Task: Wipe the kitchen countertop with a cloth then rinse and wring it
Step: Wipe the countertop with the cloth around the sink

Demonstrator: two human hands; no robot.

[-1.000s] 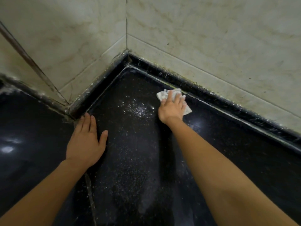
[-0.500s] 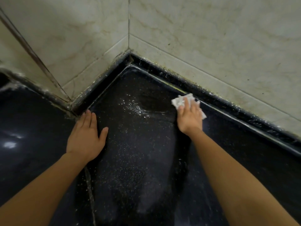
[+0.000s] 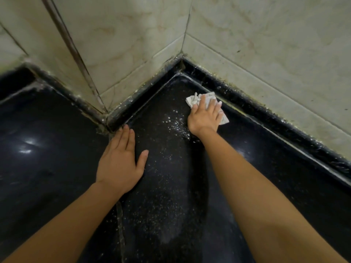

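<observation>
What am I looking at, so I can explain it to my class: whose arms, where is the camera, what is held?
No machine here: these are a person's two bare arms, filmed by a wide-angle camera worn on the head, looking down. The left hand rests flat on a shiny black stone surface in a corner of tiled walls. The right hand presses a crumpled white cloth onto that surface, near its raised black edge. White specks lie scattered beside the cloth.

Both forearms (image 3: 266,196) are bare along all their visible length. The left hand (image 3: 119,164) and right hand (image 3: 204,118) are bare as well, with short nails on the fingers (image 3: 131,137).
</observation>
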